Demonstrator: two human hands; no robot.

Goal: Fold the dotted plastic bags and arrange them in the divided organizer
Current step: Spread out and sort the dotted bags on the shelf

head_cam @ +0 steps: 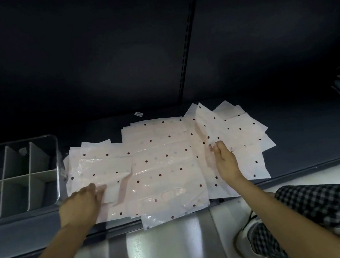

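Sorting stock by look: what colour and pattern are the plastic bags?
Pale pink, semi-translucent plastic bags with scattered dark red dots, best seen in the head view.

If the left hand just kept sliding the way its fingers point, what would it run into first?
The left hand points right across the shelf, so it would likely meet the crumpled fold of the dotted bags first; depth is hard to judge.

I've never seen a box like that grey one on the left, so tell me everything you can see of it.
The divided organizer sits on the dark shelf, left of the dotted bags. It looks like clear plastic with rounded corners, and grey dividers split it into compartments. No folded bags are inside. Neither hand touches it; the nearest bag edge lies beside its right wall.
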